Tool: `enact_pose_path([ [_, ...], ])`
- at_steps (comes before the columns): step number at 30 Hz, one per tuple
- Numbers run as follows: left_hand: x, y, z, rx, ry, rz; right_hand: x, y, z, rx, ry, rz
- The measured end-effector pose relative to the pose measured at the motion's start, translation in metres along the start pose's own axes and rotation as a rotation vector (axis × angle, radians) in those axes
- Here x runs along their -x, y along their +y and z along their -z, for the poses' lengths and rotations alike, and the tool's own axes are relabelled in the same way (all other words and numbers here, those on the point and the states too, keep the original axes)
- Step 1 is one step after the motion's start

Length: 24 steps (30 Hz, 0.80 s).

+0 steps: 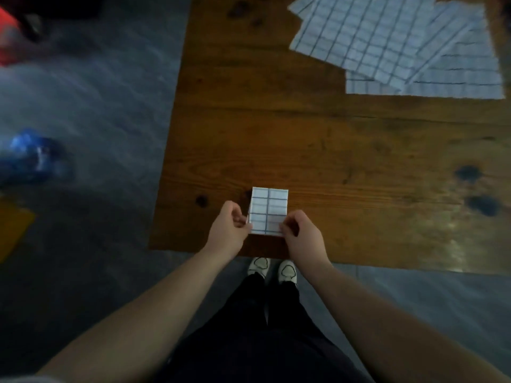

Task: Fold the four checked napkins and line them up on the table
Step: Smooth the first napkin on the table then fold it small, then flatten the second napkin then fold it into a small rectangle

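From my head camera, looking down: I have one folded napkin (268, 211) lying near the front edge of the bench (331, 150), folded down to a small rectangle. My left hand (228, 229) pinches its near left corner and my right hand (300, 234) pinches its near right corner, both closed on the cloth. I judge I am pressing or squaring the last crease of this first napkin, or setting it in place.

At the far right of the bench lies a pile of unfolded napkins (387, 42), overlapping and askew, well apart from my hands. I count about three there, though the blur and the frame edge make that uncertain. So roughly one is done, three remain, and no row exists yet.
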<state>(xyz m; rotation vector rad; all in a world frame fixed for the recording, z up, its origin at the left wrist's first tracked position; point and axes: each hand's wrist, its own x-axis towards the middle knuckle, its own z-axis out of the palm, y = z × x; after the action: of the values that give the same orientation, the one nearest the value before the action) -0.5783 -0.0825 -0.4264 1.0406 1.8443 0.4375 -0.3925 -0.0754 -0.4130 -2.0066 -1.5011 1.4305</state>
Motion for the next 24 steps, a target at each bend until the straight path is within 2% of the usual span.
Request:
enact_pose_path([
  [6,0.0,-0.012,-0.015,-0.268,0.057,-0.147,-0.017,0.016,-0.011,0.335,-0.087,0.199],
  [13,0.014,-0.008,-0.01,-0.585,0.065,-0.196,-0.015,0.004,-0.004,0.586,-0.125,0.268],
  [17,0.026,0.002,0.01,-0.621,0.096,-0.212,-0.01,-0.022,0.014,0.695,-0.147,0.325],
  [24,0.063,0.015,0.081,-0.594,0.29,-0.11,0.011,-0.098,0.014,0.779,-0.209,0.536],
])
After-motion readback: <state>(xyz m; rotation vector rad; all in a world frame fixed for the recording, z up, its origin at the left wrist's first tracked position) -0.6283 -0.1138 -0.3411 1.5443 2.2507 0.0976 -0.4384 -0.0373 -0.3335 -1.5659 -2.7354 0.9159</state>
